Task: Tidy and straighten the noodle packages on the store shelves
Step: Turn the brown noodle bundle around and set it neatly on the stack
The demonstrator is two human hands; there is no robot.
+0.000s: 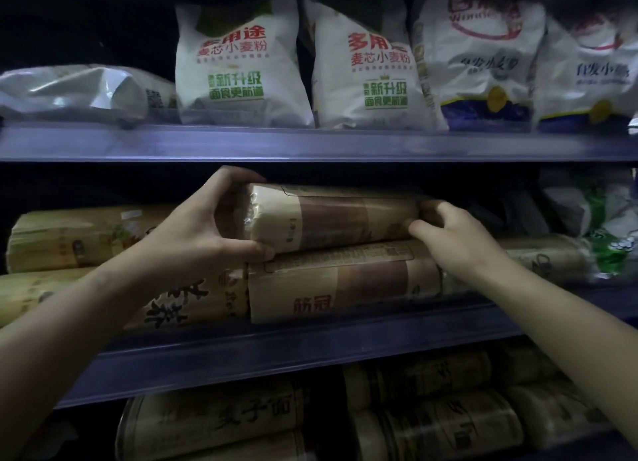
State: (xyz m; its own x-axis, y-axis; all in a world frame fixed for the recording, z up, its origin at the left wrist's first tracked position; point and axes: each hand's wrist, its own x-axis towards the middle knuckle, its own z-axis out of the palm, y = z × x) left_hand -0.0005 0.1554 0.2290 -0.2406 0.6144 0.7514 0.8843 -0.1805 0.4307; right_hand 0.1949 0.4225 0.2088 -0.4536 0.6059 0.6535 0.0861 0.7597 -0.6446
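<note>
both hands point(193, 233) on noodle package point(331, 215)

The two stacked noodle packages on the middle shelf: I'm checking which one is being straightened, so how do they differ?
The upper noodle package is gripped at both ends, by the left hand and the right hand; the lower noodle package lies free beneath it. The upper shows no big lettering; the lower shows large red characters. Both lie lengthwise, tan with a brown band.

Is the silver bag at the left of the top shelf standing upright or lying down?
Lying down. The silver bag rests flat on the top shelf, crumpled and low, while the white flour bags beside it stand upright.
</note>
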